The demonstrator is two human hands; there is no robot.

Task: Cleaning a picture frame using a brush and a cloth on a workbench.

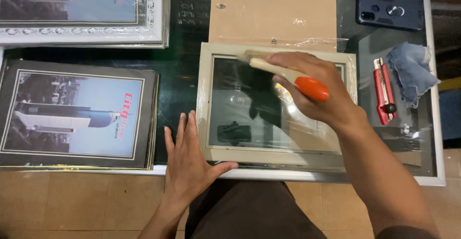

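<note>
A beige picture frame [211, 155] with a glass pane lies face up on the glass table in front of me. My right hand [317, 90] grips a paintbrush [288, 76] with a pale wooden handle and an orange end, its bristles at the frame's top left edge. My left hand [187, 157] lies flat, fingers spread, against the frame's lower left corner. A brown backing board [273, 11] under clear plastic wrap lies just beyond the frame.
A red utility knife [383, 90], a blue denim rag [412, 71] and a dark phone [389, 11] lie at the right. Matted city prints [77, 114] are stacked at the left, with a white ornate frame [81, 11] behind. The table's white edge [437, 124] runs along the right.
</note>
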